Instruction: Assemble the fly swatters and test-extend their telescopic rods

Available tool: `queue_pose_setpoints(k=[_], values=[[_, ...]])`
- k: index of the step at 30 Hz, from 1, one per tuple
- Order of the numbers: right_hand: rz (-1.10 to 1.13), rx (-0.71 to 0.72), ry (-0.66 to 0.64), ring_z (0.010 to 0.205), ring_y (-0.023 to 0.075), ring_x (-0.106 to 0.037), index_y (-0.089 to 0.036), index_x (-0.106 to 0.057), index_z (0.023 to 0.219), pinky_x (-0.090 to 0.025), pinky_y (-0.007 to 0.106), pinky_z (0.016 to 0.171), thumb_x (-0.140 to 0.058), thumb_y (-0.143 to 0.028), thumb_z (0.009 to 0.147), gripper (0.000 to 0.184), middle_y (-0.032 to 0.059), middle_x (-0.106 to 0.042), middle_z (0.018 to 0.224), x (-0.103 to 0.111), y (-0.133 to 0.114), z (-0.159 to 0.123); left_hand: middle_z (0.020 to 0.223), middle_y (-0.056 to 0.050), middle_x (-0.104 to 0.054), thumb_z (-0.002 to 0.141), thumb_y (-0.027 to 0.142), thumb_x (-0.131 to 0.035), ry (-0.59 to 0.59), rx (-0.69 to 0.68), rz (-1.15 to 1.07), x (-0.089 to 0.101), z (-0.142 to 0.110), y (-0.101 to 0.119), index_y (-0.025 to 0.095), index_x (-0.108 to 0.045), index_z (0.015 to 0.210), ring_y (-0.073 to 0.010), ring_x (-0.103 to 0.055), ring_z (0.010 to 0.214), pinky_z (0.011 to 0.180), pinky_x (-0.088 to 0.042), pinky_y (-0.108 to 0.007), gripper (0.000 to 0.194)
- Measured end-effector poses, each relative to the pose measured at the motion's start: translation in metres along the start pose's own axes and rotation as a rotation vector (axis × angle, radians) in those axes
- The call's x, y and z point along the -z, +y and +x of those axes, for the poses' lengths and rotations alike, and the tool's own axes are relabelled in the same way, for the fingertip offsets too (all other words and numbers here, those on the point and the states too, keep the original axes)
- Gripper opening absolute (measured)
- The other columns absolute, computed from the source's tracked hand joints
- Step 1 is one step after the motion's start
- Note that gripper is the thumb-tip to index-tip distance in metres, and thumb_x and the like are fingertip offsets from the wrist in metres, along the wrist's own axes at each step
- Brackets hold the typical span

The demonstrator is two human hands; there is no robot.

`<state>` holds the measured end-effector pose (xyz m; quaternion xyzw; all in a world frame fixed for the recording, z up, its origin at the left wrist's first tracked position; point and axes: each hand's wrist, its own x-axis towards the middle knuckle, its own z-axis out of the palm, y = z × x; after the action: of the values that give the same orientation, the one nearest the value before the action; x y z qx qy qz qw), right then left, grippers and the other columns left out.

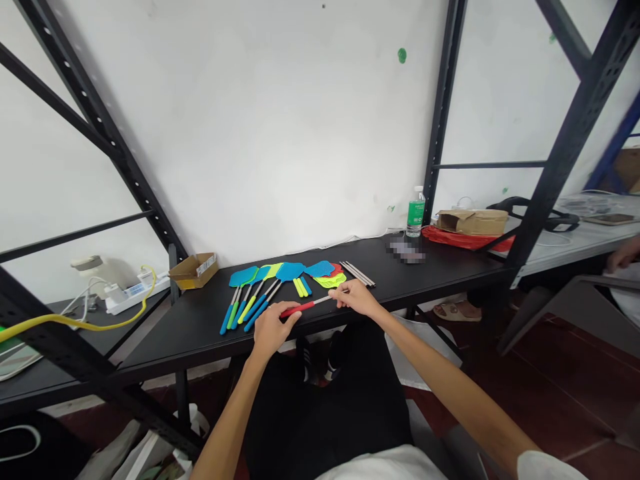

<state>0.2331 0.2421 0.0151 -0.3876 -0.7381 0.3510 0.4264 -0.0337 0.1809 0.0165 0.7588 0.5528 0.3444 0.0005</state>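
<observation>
My left hand (271, 329) is closed on the red grip of a telescopic handle (303, 307) near the front edge of the black table (200, 320). My right hand (354, 297) pinches the metal rod end of the same handle. Just behind lie several fly swatters (260, 293) with blue heads and blue or green grips, fanned out side by side. Loose swatter heads (327, 273) in blue, red and yellow-green are stacked to their right, next to a bundle of bare metal rods (358, 273).
A small open cardboard box (194, 269) sits at the table's back left. A water bottle (415, 212), a red bag (465, 239) and a cardboard box (473, 220) stand at the right. Black shelf posts (555, 160) frame the table. Another person's hand (625, 253) shows at far right.
</observation>
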Motion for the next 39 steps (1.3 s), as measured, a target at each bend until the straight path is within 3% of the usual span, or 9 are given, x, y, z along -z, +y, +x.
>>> queue_pose_setpoints(k=[5, 12, 14, 17, 21, 26, 32, 39], values=[[-0.089, 0.080, 0.004, 0.061, 0.0170, -0.063, -0.020, -0.071, 0.065, -0.045, 0.026, 0.060, -0.058, -0.053, 0.088, 0.042, 0.0052, -0.072, 0.066, -0.004, -0.005, -0.003, 0.107, -0.002, -0.073, 0.092, 0.049, -0.051, -0.003, -0.021, -0.011, 0.001, 0.000, 0.003, 0.028, -0.072, 0.108, -0.0231, -0.066, 0.099, 0.087, -0.050, -0.035, 0.034], [-0.013, 0.054, 0.042, 0.070, 0.0203, -0.067, -0.019, -0.073, 0.100, -0.051, 0.031, 0.065, -0.056, -0.049, 0.089, 0.037, 0.0068, -0.074, 0.089, 0.000, -0.006, 0.001, 0.107, -0.002, -0.074, 0.094, 0.051, -0.046, 0.003, 0.032, -0.019, 0.000, 0.000, 0.003, 0.026, -0.071, 0.104, -0.0238, -0.066, 0.101, 0.086, -0.049, -0.035, 0.037], [-0.120, 0.082, 0.149, 0.075, 0.0208, -0.067, -0.020, -0.072, 0.104, -0.052, 0.033, 0.073, -0.053, -0.044, 0.091, 0.033, 0.0069, -0.074, 0.097, 0.002, -0.005, 0.004, 0.107, -0.003, -0.074, 0.094, 0.052, -0.045, 0.005, 0.031, -0.023, 0.001, -0.001, 0.003, 0.026, -0.071, 0.104, -0.0241, -0.066, 0.100, 0.085, -0.049, -0.034, 0.038], [-0.421, 0.149, 0.323, 0.099, 0.0247, -0.064, -0.021, -0.072, 0.107, -0.047, 0.038, 0.091, -0.051, -0.033, 0.092, 0.028, 0.0078, -0.071, 0.109, -0.001, -0.004, 0.010, 0.105, -0.003, -0.074, 0.094, 0.052, -0.044, 0.009, 0.023, -0.021, 0.002, -0.002, 0.005, 0.025, -0.072, 0.103, -0.0242, -0.067, 0.099, 0.085, -0.050, -0.034, 0.039], [-0.735, 0.274, 0.268, 0.119, 0.0265, -0.053, -0.018, -0.068, 0.117, -0.037, 0.038, 0.104, -0.050, -0.031, 0.093, 0.033, 0.0104, -0.066, 0.122, -0.010, -0.001, 0.020, 0.104, -0.003, -0.074, 0.094, 0.051, -0.044, 0.003, 0.015, -0.003, 0.002, -0.002, 0.005, 0.026, -0.072, 0.102, -0.0238, -0.067, 0.098, 0.083, -0.050, -0.034, 0.038], [-0.866, 0.192, 0.222, 0.116, 0.0282, -0.054, -0.013, -0.064, 0.122, -0.037, 0.039, 0.102, -0.046, -0.035, 0.096, 0.039, 0.0143, -0.066, 0.120, -0.013, 0.004, 0.036, 0.103, -0.003, -0.074, 0.094, 0.051, -0.044, 0.004, 0.017, 0.003, 0.002, -0.001, 0.005, 0.026, -0.073, 0.102, -0.0237, -0.067, 0.097, 0.082, -0.050, -0.033, 0.038], [-0.936, 0.099, 0.232, 0.108, 0.0306, -0.056, -0.014, -0.068, 0.113, -0.040, 0.039, 0.094, -0.047, -0.032, 0.093, 0.034, 0.0163, -0.069, 0.108, -0.015, 0.005, 0.034, 0.103, -0.002, -0.074, 0.094, 0.050, -0.044, -0.002, 0.015, 0.009, 0.003, -0.002, 0.007, 0.027, -0.073, 0.101, -0.0232, -0.066, 0.097, 0.081, -0.049, -0.034, 0.037], [-0.952, 0.106, 0.252, 0.111, 0.0302, -0.054, -0.015, -0.069, 0.112, -0.037, 0.039, 0.097, -0.047, -0.035, 0.094, 0.035, 0.0163, -0.066, 0.113, -0.016, 0.005, 0.033, 0.101, -0.003, -0.074, 0.094, 0.050, -0.044, 0.000, 0.013, 0.015, 0.003, -0.003, 0.006, 0.027, -0.073, 0.101, -0.0234, -0.066, 0.097, 0.082, -0.050, -0.034, 0.038]])
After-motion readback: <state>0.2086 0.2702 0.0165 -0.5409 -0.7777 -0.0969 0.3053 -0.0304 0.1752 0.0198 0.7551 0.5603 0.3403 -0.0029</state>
